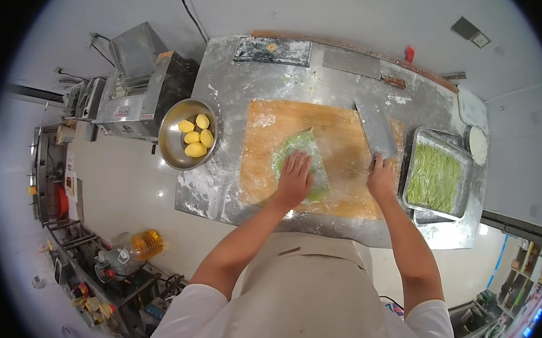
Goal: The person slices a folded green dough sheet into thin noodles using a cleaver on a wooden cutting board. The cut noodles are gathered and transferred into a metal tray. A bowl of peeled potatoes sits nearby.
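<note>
A floured sheet of green dough (319,163) lies on the wooden board (344,196), its right side cut along a straight slanting edge. My left hand (294,178) rests flat on the dough with fingers stretched out. To the right, my right hand (381,178) is closed round the handle of a large broad-bladed knife (375,131). The blade points away from me and slants left, over the board's right part and apart from the dough. The handle is mostly hidden in my fingers.
A metal tray (411,166) of cut green noodles (435,176) stands right of the board. At the left edge of the steel table (225,103), a metal bowl (166,143) holds several yellow, potato-like pieces (193,137). A steel machine (134,106) stands beyond it.
</note>
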Tool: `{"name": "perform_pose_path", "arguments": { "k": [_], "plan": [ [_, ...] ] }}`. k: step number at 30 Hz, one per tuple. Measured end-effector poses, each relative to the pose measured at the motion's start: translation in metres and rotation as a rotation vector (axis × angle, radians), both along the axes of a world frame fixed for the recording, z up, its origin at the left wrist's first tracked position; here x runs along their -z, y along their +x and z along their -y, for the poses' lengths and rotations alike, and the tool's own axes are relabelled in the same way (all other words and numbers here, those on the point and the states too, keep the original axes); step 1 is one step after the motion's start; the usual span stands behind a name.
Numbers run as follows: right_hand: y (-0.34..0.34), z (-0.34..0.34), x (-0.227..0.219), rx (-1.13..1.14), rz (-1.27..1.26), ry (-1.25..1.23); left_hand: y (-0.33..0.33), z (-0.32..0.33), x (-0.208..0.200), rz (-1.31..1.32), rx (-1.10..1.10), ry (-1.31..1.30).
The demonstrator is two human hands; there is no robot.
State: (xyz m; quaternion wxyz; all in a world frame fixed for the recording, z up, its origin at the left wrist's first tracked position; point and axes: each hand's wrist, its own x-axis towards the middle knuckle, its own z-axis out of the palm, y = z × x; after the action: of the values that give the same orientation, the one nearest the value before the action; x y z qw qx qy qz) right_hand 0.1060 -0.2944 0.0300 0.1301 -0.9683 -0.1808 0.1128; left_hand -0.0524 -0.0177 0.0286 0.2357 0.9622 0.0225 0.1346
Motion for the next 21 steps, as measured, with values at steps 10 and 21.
{"name": "perform_pose_path", "arguments": {
  "k": [10,21],
  "plan": [
    [-0.024,-0.05,-0.059,0.161,0.031,0.121,-0.011,-0.039,0.019,-0.122,0.128,0.089],
    [-0.134,-0.088,-0.064,0.15,-0.191,0.236,0.043,-0.059,0.024,0.066,0.203,-0.004]
  ]
}}
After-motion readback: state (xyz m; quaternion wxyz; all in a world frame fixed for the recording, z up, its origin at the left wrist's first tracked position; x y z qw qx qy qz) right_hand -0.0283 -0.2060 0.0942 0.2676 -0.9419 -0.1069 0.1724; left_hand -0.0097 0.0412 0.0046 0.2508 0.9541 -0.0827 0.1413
